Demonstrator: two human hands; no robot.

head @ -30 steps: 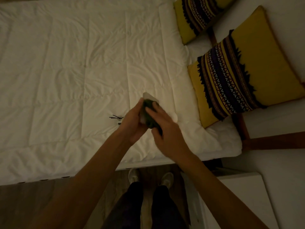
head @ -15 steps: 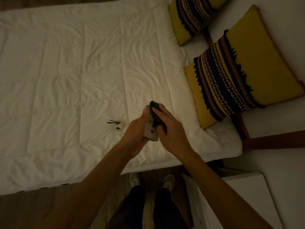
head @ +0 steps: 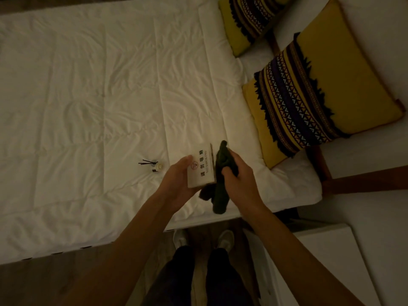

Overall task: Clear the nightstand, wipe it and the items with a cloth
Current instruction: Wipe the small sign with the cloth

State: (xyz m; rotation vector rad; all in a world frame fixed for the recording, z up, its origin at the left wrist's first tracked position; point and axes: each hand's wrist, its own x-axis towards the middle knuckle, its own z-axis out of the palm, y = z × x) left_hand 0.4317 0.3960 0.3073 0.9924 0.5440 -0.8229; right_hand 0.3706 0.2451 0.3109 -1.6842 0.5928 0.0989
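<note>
Head view, dim light. Left hand point(head: 176, 184) cups a small no-smoking sign point(head: 200, 167) from below, fingers curled round its near edge; right hand point(head: 239, 181) grips a dark cloth point(head: 221, 173) bunched vs. the sign's right side, tail hanging loose. Both are held in the air above the bed's point(head: 88, 96) near edge, w/ a reed diffuser point(head: 155, 166) lying on the quilt just left of them. Nightstand point(head: 331, 257) at lower right, top not fully seen. Risks: wipe pressure may tip the sign out of the shallow left grip; the dangling cloth tail may snag; the diffuser, lying on soft bedding, may leak or roll if the quilt is nudged.
</note>
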